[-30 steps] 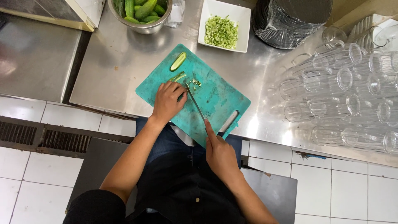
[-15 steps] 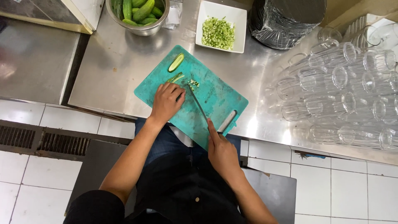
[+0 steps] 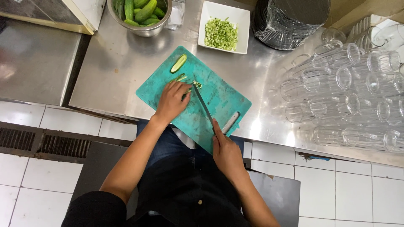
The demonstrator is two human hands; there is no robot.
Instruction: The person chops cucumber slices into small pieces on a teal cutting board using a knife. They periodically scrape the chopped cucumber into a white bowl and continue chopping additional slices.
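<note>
Head view: our left hand (image 3: 171, 101), fingers curled, presses cucumber strips (image 3: 181, 78) flat on the teal cutting board (image 3: 219, 94), mid steel table (image 3: 118, 63). Our right hand (image 3: 226, 152), grip closed round the handle, holds the knife (image 3: 203, 103); tip w/ diced bits (image 3: 197, 84) just beside the left fingertips.

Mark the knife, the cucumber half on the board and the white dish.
knife (image 3: 203, 104), head view, middle of the blade.
cucumber half (image 3: 178, 63), head view, centre of its cut face.
white dish (image 3: 207, 12), head view, bare left rim.
</note>
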